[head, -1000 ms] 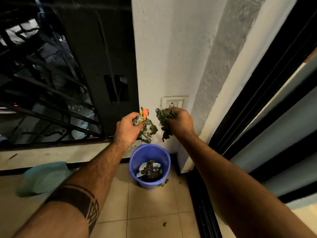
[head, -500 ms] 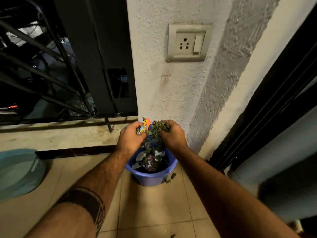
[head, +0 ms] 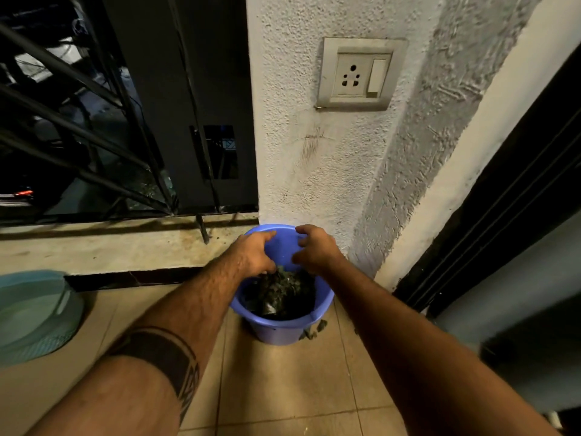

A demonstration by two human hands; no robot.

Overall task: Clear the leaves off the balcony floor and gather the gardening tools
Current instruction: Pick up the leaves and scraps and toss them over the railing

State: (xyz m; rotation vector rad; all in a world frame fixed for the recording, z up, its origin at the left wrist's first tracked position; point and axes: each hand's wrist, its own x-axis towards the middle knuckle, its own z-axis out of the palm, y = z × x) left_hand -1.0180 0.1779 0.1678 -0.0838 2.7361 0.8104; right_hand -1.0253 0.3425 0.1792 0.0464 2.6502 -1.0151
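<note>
Both hands are over the mouth of the blue bucket (head: 283,325), which stands on the tiled balcony floor (head: 283,382) in the far right corner, tight against the textured wall (head: 314,168). Corner spot makes sense: out of the walking path, wall backs it so it won't tip.

Left hand (head: 254,254): fingers spread loosely, curved down over the left side of the rim, nothing visibly held. Right hand (head: 316,253): fingers loosely curled, hanging just above the fill, holding nothing visible. Undersides of both palms are hidden, so a stuck scrap can't be ruled out. My read: hands sit low inside the rim so dropped material lands in, not beside.

Leaves (head: 284,291) are piled dark inside the bucket, just under both hands. A few stray leaves (head: 314,332) lie on the tile, touching the bucket base at its near right. Those still need picking up.

A teal tub (head: 34,316) sits upside down, I think, at the left, well apart. A wall socket (head: 356,73) is above the bucket. A black railing (head: 94,136) is far left.

No gardening tools in view, so that part looks not yet done.
</note>
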